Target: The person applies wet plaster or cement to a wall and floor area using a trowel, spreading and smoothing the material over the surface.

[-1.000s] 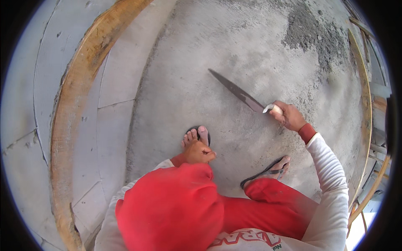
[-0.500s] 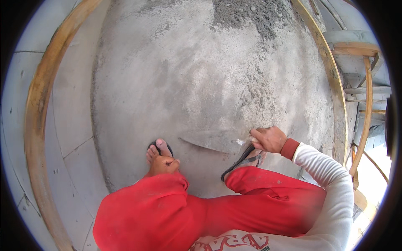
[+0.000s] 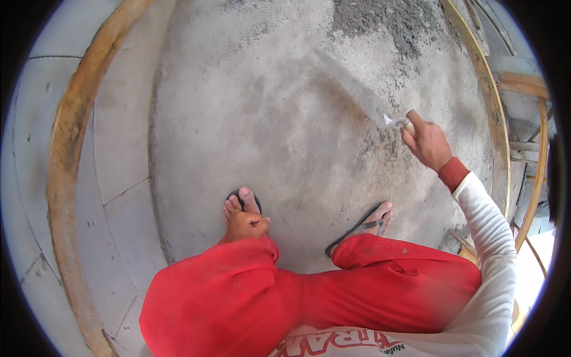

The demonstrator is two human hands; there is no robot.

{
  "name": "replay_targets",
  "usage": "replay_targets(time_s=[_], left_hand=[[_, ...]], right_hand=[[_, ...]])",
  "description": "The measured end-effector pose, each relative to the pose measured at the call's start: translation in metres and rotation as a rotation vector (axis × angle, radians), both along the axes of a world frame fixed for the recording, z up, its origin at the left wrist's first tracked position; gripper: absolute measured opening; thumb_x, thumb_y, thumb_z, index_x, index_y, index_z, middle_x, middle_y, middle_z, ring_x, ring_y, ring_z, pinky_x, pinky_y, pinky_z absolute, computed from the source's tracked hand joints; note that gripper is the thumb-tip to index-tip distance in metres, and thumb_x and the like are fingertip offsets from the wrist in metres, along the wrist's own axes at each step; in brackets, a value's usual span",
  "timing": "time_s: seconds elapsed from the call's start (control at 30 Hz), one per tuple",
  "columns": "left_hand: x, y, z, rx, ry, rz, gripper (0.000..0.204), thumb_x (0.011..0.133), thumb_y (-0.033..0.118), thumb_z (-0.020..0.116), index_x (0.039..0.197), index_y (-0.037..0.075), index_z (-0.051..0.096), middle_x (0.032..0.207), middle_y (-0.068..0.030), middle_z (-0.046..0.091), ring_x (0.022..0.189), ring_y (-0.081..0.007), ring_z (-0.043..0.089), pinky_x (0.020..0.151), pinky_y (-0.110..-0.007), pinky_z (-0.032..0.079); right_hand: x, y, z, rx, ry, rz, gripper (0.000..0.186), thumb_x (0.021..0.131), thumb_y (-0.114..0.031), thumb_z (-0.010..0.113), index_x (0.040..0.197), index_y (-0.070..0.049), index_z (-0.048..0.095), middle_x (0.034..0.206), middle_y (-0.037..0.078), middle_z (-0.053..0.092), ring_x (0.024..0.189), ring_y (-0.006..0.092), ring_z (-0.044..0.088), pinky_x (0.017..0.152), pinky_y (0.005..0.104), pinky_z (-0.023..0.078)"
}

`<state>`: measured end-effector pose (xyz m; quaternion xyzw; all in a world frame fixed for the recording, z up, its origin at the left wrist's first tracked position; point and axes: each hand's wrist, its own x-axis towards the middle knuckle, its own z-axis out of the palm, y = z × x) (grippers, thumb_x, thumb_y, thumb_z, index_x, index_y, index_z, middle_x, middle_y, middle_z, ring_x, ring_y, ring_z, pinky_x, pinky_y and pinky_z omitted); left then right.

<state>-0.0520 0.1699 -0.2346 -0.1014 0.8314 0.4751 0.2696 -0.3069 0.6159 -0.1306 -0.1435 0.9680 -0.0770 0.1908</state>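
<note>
In my right hand [image 3: 429, 141] is the pale handle of a trowel [image 3: 357, 92], my fingers wrapped round it. Its long pointed grey blade reaches away to the upper left, low over the grey cement surface [image 3: 238, 119]; whether it touches all along cannot be told. My left hand [image 3: 245, 226] is closed in a loose fist beside my left foot, with no object showing in it. Rough, darker wet mortar [image 3: 389, 24] lies at the far right of the cement, and a patch of coarse grains [image 3: 380, 146] is just below the trowel's handle.
My sandalled left foot [image 3: 250, 199] and right foot [image 3: 380, 217] stand on the cement. Wooden strips run along the left [image 3: 65, 143] and the right [image 3: 485, 89]. Grey blocks [image 3: 128, 220] form the left side. Timber pieces [image 3: 541, 154] stand at the far right.
My right hand has moved forward and right, away from my right foot. The trowel blade has swung from lying crosswise to pointing far left. My left hand stays by the foot.
</note>
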Motion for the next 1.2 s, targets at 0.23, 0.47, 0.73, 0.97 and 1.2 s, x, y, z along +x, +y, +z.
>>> replay_targets(time_s=[0.23, 0.47, 0.73, 0.97, 1.2], left_hand=[[0.014, -0.004, -0.019, -0.097, 0.170, -0.046, 0.026, 0.083, 0.020, 0.075, 0.064, 0.003, 0.074, 0.062, -0.0140, 0.067, 0.082, -0.0308, 0.059, 0.092, -0.041, 0.036], [0.022, -0.010, -0.031, -0.039, 0.063, -0.087, 0.030, 0.089, 0.012, 0.071, 0.062, -0.002, 0.069, 0.054, -0.0080, 0.065, 0.050, -0.0160, 0.058, 0.061, -0.029, 0.048], [-0.019, 0.006, 0.024, 0.135, -0.018, -0.038, 0.031, 0.091, 0.010, 0.068, 0.064, -0.004, 0.070, 0.051, -0.0077, 0.063, 0.047, -0.0144, 0.056, 0.055, -0.030, 0.046], [-0.004, -0.004, 0.002, 0.116, 0.043, -0.079, 0.030, 0.091, 0.010, 0.068, 0.064, -0.004, 0.071, 0.051, -0.0069, 0.063, 0.047, -0.0145, 0.057, 0.058, -0.029, 0.047], [-0.004, -0.004, 0.005, 0.104, -0.043, -0.017, 0.028, 0.089, 0.012, 0.070, 0.065, -0.001, 0.073, 0.051, -0.0077, 0.063, 0.049, -0.0168, 0.059, 0.061, -0.031, 0.049]], right_hand=[[0.050, -0.029, -0.040, 0.078, -0.194, 0.496, 0.030, 0.100, -0.039, 0.062, 0.107, -0.011, 0.055, 0.073, 0.017, 0.069, 0.067, 0.0400, 0.071, 0.061, 0.0510, 0.057], [-0.108, 0.077, -0.023, 0.050, 0.119, -0.105, 0.029, 0.098, -0.033, 0.061, 0.100, -0.004, 0.061, 0.076, 0.024, 0.068, 0.074, 0.0471, 0.069, 0.069, 0.0555, 0.055], [0.114, 0.001, -0.038, 0.020, -0.445, 0.537, 0.034, 0.094, -0.044, 0.065, 0.109, -0.015, 0.059, 0.080, 0.013, 0.071, 0.070, 0.0401, 0.071, 0.063, 0.0511, 0.057], [0.003, 0.130, -0.046, 0.293, -0.024, 0.042, 0.029, 0.096, -0.038, 0.065, 0.104, -0.011, 0.057, 0.077, 0.017, 0.070, 0.071, 0.0409, 0.070, 0.065, 0.0510, 0.055], [-0.010, 0.086, -0.010, 0.007, -0.057, -0.193, 0.027, 0.095, -0.034, 0.064, 0.099, -0.007, 0.061, 0.080, 0.022, 0.068, 0.073, 0.0445, 0.069, 0.067, 0.0530, 0.054]])
